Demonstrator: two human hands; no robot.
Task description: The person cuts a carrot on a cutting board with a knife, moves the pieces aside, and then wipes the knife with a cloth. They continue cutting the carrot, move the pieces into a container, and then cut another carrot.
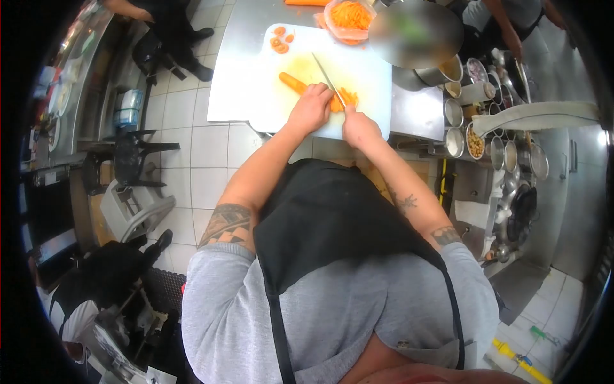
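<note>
On a white cutting board point(272, 102) lies a carrot point(292, 82), its far end pointing up and left. My left hand point(311, 109) is closed over the carrot's near part, fingers curled beside the blade. The handle of a knife point(327, 77) is in my right hand point(361, 126), which is shut around it. The blade points away and slightly left, between my left fingers and a small pile of cut carrot strips point(347, 99). Several carrot slices point(280, 42) rest at the board's far left corner.
Beyond the board stand a bag of shredded carrot point(350, 16) and a large round container with a blurred top point(416, 33). Several metal tins of ingredients point(474, 142) line the right side. Other people point(173, 38) are at the far left, lower left and upper right.
</note>
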